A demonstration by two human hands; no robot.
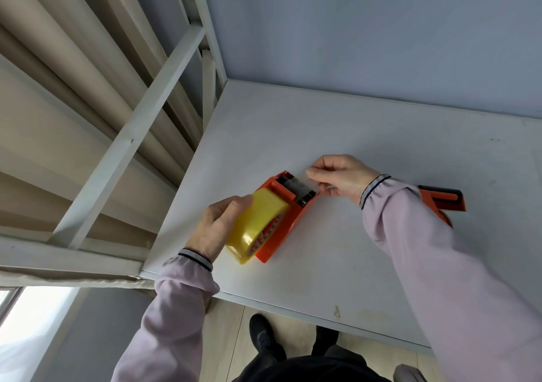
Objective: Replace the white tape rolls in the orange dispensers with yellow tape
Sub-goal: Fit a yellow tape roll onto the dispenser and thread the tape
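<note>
Between the two hands, on the white table [366, 235], lies an orange dispenser [283, 220] with a yellow tape roll [255, 229] seated on it. Left hand [218, 229] wraps the roll's outer edge, thumb on top, fingers closed around the rim; likely pinning roll and dispenser flat so neither shifts while tape is pulled. Right hand [343, 176] sits just beyond the dispenser's cutter end, thumb and forefinger pinched together on what looks like the free tape end; the tape itself is too thin and clear to confirm. Judgement: threading step, leading the tape over the dark roller [296, 189] toward the serrated blade at the tip. Hands are apart, one at each end of the dispenser, which fits a hold-and-pull split. Roll is directly under the left palm; cutter end nearly touches the right fingertips. Past the right wrist, partly hidden by the pink sleeve [440, 264], a second orange dispenser [445, 198] lies on the table; whether it carries a roll can't be told. No white roll visible. Beyond the left hand, a white metal frame [140, 135] with beige panels behind; below the table edge, the person's dark shoes [261, 334] on pale floor.
</note>
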